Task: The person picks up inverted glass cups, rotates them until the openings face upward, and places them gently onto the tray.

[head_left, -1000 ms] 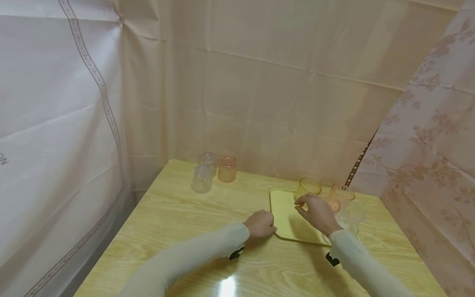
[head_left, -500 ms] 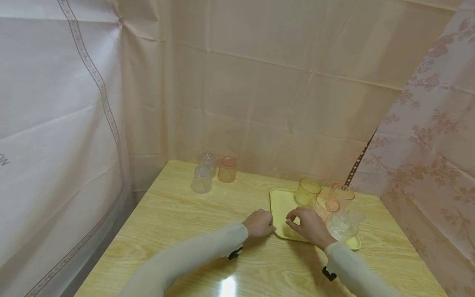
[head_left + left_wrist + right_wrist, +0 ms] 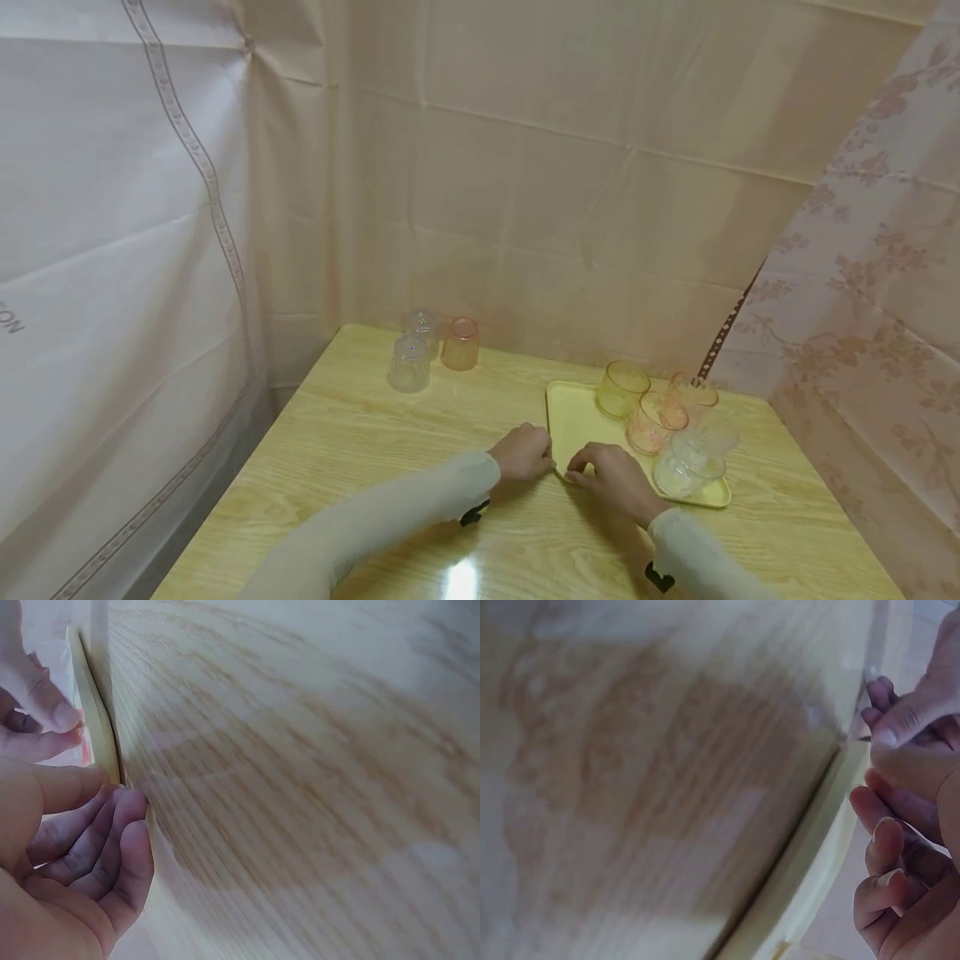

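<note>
A yellow tray (image 3: 581, 425) lies on the wooden table in the head view, with a yellow cup (image 3: 622, 392), an orange cup (image 3: 651, 435) and a clear cup (image 3: 682, 475) at its right part. My left hand (image 3: 522, 452) grips the tray's left edge by the near corner. In the left wrist view, that hand's (image 3: 82, 877) thumb lies over the tray rim (image 3: 97, 720), its other fingers curled below. My right hand (image 3: 613, 479) hovers at the near left corner; in the right wrist view this hand (image 3: 915, 862) has bent, parted fingers close beside the rim.
At the table's back left, two clear cups (image 3: 409, 367) and a pinkish-orange cup (image 3: 460, 346) stand upside down. Another orange-rimmed cup (image 3: 693, 396) is behind those on the right. Curtains (image 3: 525, 208) enclose the back and sides of the wooden table (image 3: 360, 433).
My right hand has moved left and toward me, away from the orange cup to the tray's near left corner, uncovering the cups. The left hand has stayed at the tray edge.
</note>
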Demonstrator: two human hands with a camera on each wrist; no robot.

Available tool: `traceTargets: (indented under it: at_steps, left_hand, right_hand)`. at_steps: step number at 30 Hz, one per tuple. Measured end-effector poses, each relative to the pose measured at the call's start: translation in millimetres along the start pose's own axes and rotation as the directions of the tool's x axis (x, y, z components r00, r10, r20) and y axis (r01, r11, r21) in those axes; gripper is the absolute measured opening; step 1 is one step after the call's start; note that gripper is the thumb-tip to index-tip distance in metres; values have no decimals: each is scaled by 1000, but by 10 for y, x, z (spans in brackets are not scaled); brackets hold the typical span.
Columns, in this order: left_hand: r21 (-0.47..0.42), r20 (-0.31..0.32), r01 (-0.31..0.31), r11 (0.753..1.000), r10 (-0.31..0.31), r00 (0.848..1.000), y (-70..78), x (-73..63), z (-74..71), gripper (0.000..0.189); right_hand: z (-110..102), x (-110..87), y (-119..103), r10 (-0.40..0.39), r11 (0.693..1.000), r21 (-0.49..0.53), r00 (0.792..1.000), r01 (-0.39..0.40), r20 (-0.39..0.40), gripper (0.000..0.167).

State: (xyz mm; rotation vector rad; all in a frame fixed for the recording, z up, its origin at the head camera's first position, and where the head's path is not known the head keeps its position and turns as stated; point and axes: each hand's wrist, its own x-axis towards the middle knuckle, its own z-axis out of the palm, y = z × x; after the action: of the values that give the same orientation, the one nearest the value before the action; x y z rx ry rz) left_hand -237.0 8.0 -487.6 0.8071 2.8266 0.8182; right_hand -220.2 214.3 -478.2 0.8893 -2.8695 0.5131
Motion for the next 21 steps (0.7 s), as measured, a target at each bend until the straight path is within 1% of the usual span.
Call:
traceTargets:
  at_steps: [6, 11, 12, 15, 18, 21]
  left_hand:
    - [14, -5, -17, 1000, 17, 1000, -8, -13, -7, 20]
    - [5, 17, -9, 1000, 9, 1000, 0, -37, -43, 23]
    - [14, 19, -12, 1000, 12, 1000, -4, -38, -52, 25]
    - [62, -4, -41, 997, 41, 999, -24, -40, -105, 23]
    - [120, -42, -68, 990, 74, 996, -88, -23, -170, 23]
    - [137, -74, -67, 988, 78, 994, -177, -21, -267, 21]
  right_hand:
    - [52, -28, -29, -36, 999, -3, 999, 36, 2, 9]
    - [66, -30, -42, -65, 998, -12, 998, 65, 3, 9]
    - [67, -30, -45, -66, 998, -17, 998, 66, 1, 9]
    - [75, -29, -49, -63, 998, -23, 998, 63, -3, 9]
    - [81, -24, -50, -52, 998, -25, 999, 52, -12, 10]
    - [90, -16, -49, -43, 999, -24, 999, 43, -17, 10]
